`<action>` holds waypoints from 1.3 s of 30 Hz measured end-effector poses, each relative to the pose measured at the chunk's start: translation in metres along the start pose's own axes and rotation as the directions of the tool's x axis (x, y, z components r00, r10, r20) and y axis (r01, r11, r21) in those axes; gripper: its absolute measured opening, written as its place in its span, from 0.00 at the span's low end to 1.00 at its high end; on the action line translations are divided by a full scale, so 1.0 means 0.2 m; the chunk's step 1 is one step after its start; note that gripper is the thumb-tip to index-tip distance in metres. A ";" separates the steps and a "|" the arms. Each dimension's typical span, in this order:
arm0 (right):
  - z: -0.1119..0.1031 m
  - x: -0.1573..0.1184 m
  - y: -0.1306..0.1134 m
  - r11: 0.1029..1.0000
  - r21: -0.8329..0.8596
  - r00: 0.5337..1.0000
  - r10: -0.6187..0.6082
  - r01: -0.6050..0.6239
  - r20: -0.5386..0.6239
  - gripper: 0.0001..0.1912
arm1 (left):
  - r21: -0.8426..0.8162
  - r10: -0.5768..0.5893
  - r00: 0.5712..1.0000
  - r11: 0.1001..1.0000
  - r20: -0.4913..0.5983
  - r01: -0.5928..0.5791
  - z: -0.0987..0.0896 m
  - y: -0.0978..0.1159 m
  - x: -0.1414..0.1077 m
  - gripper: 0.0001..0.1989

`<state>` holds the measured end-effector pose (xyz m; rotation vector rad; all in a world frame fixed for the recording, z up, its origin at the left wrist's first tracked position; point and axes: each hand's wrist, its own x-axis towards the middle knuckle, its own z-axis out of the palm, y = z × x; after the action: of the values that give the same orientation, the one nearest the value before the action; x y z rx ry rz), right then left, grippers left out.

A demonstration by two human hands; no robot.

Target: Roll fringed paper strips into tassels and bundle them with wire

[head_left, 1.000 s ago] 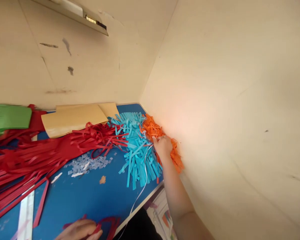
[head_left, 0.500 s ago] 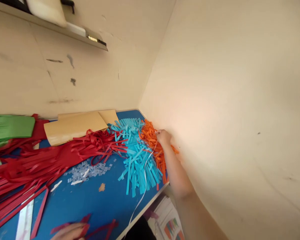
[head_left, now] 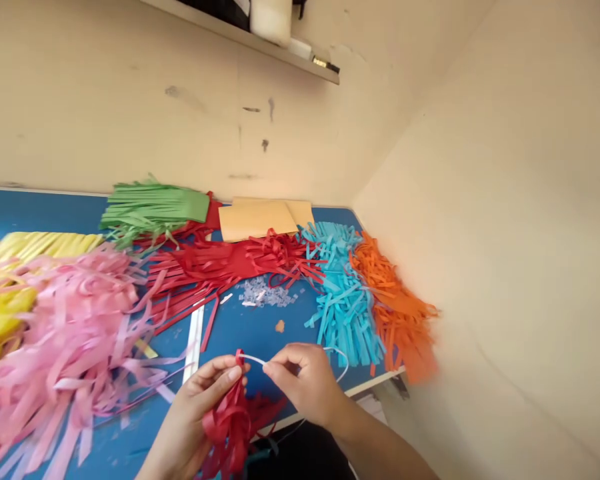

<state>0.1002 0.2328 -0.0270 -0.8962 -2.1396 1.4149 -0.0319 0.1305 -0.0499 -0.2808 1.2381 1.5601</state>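
Near the table's front edge, my left hand [head_left: 200, 400] is closed on a red paper tassel [head_left: 230, 420], its twisted loop standing up between thumb and fingers and its strips hanging below. My right hand [head_left: 303, 380] pinches a thin white cord [head_left: 253, 359], which runs to the loop at the top of the tassel. Whether the cord passes fully through the loop I cannot tell. The rest of the cord curves out behind my right hand and down toward my lap.
Fringed paper lies over the blue table [head_left: 170, 313]: pink [head_left: 80, 313], yellow [head_left: 45, 245], green [head_left: 155, 207], red [head_left: 225, 260], turquoise [head_left: 343, 287] and orange [head_left: 395, 293]. Tan sheets [head_left: 260, 219], small clear pieces [head_left: 265, 293] and a white strip [head_left: 195, 340] lie among them. A shelf [head_left: 260, 43] hangs above.
My right hand has come back from the orange fringe with the cord to the red tassel. My left hand has risen into view holding the tassel. The view has turned left.
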 end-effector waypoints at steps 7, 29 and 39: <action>-0.01 -0.01 -0.02 0.997 -0.064 0.999 -0.030 0.031 0.020 0.12 | -0.014 0.003 0.999 1.000 0.047 -0.003 -0.06 -0.01 0.00 0.23; -0.02 -0.03 -0.02 0.996 -0.067 0.998 -0.057 0.058 0.020 0.12 | 0.065 0.013 0.998 0.998 0.069 -0.018 -0.04 -0.02 -0.01 0.25; 0.03 -0.02 0.02 0.984 -0.151 0.965 -0.051 0.092 0.258 0.12 | 0.646 0.709 0.539 0.153 0.455 -0.748 -0.10 -0.14 0.00 0.15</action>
<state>0.1000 0.2275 -0.0329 -0.7170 -2.4811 1.3986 -0.0169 0.1106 -0.0743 1.1733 2.0834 1.5131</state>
